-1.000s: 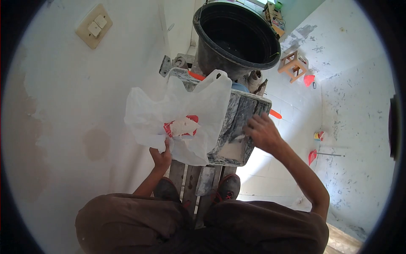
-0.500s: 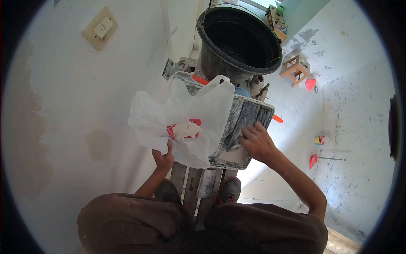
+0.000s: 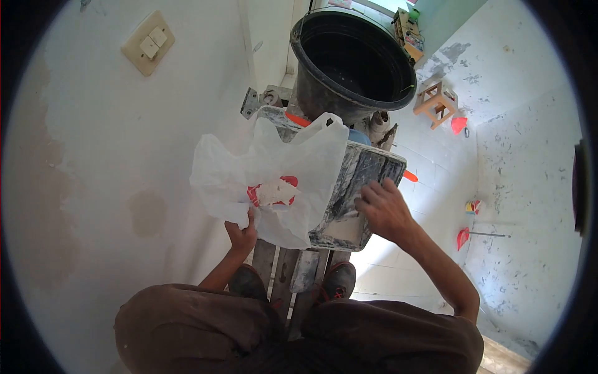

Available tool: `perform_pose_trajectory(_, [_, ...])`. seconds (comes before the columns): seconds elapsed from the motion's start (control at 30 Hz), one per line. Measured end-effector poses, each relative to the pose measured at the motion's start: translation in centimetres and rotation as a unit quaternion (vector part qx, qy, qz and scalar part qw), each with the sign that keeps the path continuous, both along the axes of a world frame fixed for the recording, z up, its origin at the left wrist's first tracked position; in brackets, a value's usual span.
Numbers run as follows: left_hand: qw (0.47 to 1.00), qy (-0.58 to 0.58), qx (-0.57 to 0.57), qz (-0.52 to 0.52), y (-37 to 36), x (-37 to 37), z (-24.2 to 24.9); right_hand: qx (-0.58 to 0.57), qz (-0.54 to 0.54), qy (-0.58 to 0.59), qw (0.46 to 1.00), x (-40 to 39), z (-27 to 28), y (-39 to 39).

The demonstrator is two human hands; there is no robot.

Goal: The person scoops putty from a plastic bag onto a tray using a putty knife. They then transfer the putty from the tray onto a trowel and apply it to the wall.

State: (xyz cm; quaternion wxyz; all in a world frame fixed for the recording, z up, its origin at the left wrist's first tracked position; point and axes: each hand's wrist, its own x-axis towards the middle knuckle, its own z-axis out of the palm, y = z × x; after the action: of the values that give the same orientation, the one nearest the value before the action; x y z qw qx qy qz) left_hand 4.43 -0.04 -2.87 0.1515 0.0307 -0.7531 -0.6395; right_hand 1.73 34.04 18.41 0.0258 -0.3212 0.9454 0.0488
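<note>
Smeared black tray (image 3: 375, 163) sits over wooden planks (image 3: 284, 268), bucket (image 3: 330, 100) beyond it, tiled floor (image 3: 427, 199) right; plastic bag (image 3: 283, 159) covers its left, left hand (image 3: 242, 234) touching bag, right hand (image 3: 382, 209) curled over tray's right, both holds unclear.

Open white plastic bag (image 3: 293, 156), pale powder (image 3: 272, 194) inside, smeared dark tray (image 3: 374, 165) beneath.

Loose, dark brown trousers (image 3: 199, 318) crease in soft folds; the shoes (image 3: 247, 283) are dark grey with reddish laces (image 3: 338, 292); both forearms (image 3: 441, 265) are bare.
</note>
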Motion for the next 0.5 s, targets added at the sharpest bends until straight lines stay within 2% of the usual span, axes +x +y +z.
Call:
perform_pose_trajectory(0.13, [0.998,-0.032,-0.024,-0.04,-0.7,0.2,-0.2,-0.05,-0.031,-0.002,0.998,-0.9,1.6,0.0])
perform_pose_trajectory(0.27, [0.998,-0.029,-0.029,-0.037,-0.2,-0.1,0.2,-0.078,0.004,0.011,0.997,-1.0,-0.9,0.3])
perform_pose_trajectory(0.33, [0.999,0.034,-0.013,0.024,0.9,-0.5,1.8,-0.076,0.014,0.007,0.997,-0.5,-2.3,0.0])
perform_pose_trajectory(0.47, [0.999,0.017,0.007,0.03,0.2,0.0,-0.1,-0.075,0.056,0.0,0.996,0.6,-2.8,-0.7])
perform_pose_trajectory(0.5, [1.0,-0.009,-0.005,0.004,-0.2,0.1,0.0,-0.085,0.048,-0.008,0.995,0.6,-2.6,-0.6])
